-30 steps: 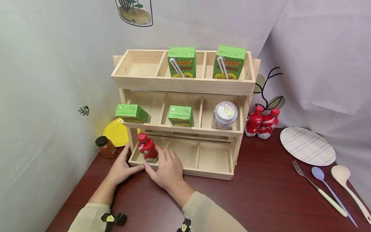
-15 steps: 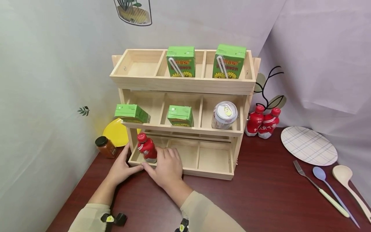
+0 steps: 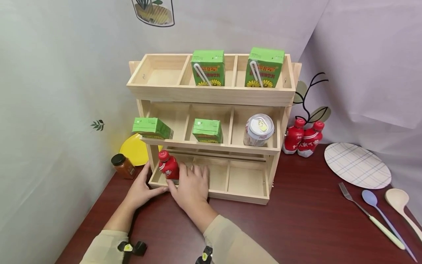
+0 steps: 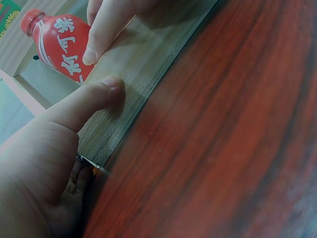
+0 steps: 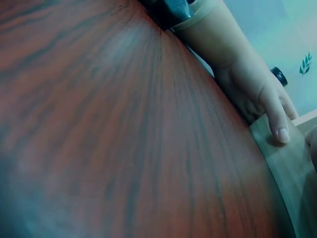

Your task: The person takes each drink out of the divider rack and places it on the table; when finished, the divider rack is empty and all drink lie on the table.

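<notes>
A red plastic drink bottle [image 3: 169, 167] stands in the left compartment of the bottom tier of a wooden three-tier shelf rack [image 3: 211, 96]. My right hand [image 3: 192, 186] is at this bottle, its thumb across the lower front and its index finger along the right side. The other right fingers reach over the front board into the tier. At the rack's lower left corner, my left hand [image 3: 140, 191] grips the wood, thumb on the front board and fingers round the end. In the left wrist view, the right thumb overlaps the bottle's [image 4: 62, 42] label, near my left thumb.
Green drink cartons [image 3: 207, 131] and a can [image 3: 259, 129] sit on the upper tiers. Left are a jar [image 3: 123, 165] and yellow plate [image 3: 134, 149]; right, two red bottles [image 3: 293, 135], a checked plate [image 3: 357, 165], fork [image 3: 356, 206], blue spoon [image 3: 370, 198] and ladle [image 3: 397, 200].
My right thumb has risen from the rack's front edge onto the bottle's lower front. My left hand keeps its place at the corner. The head view has shifted slightly.
</notes>
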A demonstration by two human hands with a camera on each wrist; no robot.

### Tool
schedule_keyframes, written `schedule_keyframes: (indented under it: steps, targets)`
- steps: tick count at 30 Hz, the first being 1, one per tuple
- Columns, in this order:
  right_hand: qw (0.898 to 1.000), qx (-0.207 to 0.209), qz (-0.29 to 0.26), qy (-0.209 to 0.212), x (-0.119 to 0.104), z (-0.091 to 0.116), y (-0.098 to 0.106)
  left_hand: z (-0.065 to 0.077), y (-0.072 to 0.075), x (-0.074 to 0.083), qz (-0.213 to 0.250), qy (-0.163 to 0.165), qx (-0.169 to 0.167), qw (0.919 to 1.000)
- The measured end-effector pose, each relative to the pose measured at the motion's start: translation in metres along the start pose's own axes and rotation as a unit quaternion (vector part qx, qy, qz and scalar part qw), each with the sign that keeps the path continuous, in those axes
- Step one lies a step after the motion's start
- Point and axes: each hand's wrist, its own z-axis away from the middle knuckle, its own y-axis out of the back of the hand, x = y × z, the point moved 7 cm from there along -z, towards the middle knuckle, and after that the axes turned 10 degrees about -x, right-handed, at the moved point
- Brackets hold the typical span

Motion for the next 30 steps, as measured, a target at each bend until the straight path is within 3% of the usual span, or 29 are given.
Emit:
schedule_keyframes:
  steps: [3, 6, 12, 15, 24, 30]
  targets:
    - [1.0, -0.001, -0.004, 0.006, -0.003, -0.001, -0.001, 0.0, -0.002, -0.014, 0.002, 0.005, -0.003, 1.0]
    - [1.0, -0.004, -0.007, 0.004, -0.004, -0.004, -0.002, 0.001, -0.003, -0.016, 0.007, 0.001, -0.004, 1.0]
    - [0.999, -0.018, -0.029, -0.009, -0.003, -0.008, -0.001, 0.001, -0.001, 0.012, 0.005, -0.008, -0.004, 0.9999]
    - [0.999, -0.015, -0.042, -0.004, -0.003, -0.008, -0.001, 0.0, 0.001, 0.017, 0.008, -0.007, -0.006, 0.9999]
    - [0.992, 0.058, -0.087, 0.066, -0.005, 0.004, 0.006, 0.0, 0.003, 0.029, -0.005, -0.014, -0.003, 0.9999]
    - [0.975, 0.115, -0.141, 0.125, -0.007, 0.013, 0.011, 0.004, 0.003, 0.029, -0.008, -0.013, -0.005, 0.9999]
